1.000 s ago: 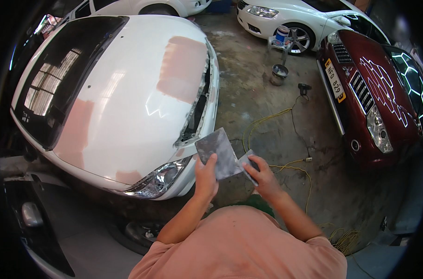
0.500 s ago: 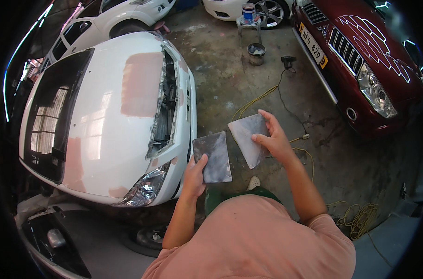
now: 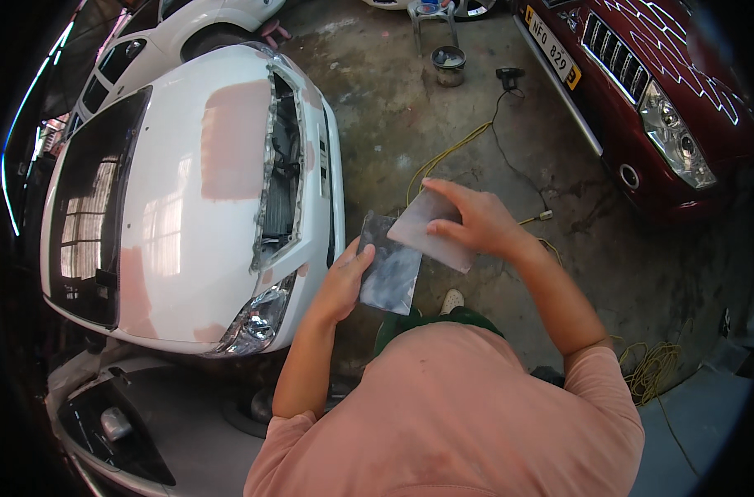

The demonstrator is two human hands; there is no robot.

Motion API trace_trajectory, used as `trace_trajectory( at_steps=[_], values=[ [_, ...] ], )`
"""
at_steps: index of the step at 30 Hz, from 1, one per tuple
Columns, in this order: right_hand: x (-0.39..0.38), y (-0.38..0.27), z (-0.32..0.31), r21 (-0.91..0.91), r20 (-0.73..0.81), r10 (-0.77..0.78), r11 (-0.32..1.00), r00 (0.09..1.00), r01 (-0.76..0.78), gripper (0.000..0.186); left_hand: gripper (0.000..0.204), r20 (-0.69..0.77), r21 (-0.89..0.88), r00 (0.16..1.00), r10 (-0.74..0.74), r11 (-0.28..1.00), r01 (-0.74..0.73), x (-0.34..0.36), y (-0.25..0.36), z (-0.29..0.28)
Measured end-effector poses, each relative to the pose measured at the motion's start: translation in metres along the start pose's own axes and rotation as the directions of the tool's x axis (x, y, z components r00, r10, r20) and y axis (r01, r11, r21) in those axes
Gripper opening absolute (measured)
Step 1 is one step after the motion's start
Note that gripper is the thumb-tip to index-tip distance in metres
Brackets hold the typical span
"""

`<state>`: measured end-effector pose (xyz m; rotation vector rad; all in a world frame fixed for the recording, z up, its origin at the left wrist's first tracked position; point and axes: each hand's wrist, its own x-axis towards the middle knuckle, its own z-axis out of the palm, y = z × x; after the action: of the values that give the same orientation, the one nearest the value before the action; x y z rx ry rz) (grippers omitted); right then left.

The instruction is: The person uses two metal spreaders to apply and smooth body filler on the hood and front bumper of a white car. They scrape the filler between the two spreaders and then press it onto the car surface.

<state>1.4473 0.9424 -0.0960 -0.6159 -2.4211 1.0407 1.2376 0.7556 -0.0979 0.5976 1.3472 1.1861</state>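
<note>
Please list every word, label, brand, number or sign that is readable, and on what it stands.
White-and-yellow rectangular licence plate on glossy dark-red car: letters and digits legible, not copied.
Its silver emblem: no words readable.
Blue container, top edge: cut off, no label readable.
Dark grey rectangular slab, pale grey slab: no text visible.

A maroon car [image 3: 683, 70] is parked at right, with hexagonal light patterns reflected on its hood. A pale stool [image 3: 433, 15] is cut off by the top edge; a dark bucket [image 3: 449, 68] is set near it on stained floor [image 3: 377, 108]. Yellow cord [image 3: 455, 147] is strung across, and a coiled bundle [image 3: 654, 370] is seen lower right. A grey car [image 3: 195, 406] is partly shown lower left.
</note>
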Motion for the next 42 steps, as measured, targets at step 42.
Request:
trace_trajectory(
  at_steps=[42],
  values=[
    [-0.055, -0.075, 0.097, 0.941, 0.29, 0.402, 0.044, 0.869, -0.335, 0.071, 0.039, -0.208, -0.476, 0.682, 0.701, 0.536, -0.697, 0.066, -0.007, -0.009]
  ],
)
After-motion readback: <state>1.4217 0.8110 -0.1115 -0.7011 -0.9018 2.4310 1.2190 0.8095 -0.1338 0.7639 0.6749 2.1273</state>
